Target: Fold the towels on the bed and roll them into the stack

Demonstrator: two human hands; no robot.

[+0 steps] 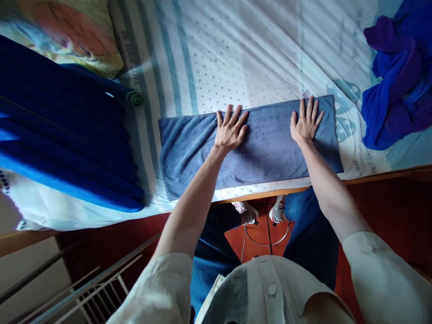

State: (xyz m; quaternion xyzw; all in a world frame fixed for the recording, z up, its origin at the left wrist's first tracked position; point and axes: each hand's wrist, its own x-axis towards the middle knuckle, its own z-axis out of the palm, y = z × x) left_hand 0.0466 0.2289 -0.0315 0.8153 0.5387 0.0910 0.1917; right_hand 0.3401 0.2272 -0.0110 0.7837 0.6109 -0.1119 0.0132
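Note:
A grey-blue towel (266, 148) lies folded into a long strip across the near edge of a mattress (243, 54). My left hand (231, 129) rests flat on the towel's middle, fingers spread and open. My right hand (305, 122) lies flat on the towel near its right end, fingers stretched out toward the far edge. Neither hand holds anything.
A stack of dark blue folded cloth (64, 135) covers the mattress at the left, with a patterned pillow (67, 31) behind it. A crumpled blue and purple cloth (398, 81) lies at the far right. A metal rack (87, 288) stands at the lower left, by the wooden bed edge.

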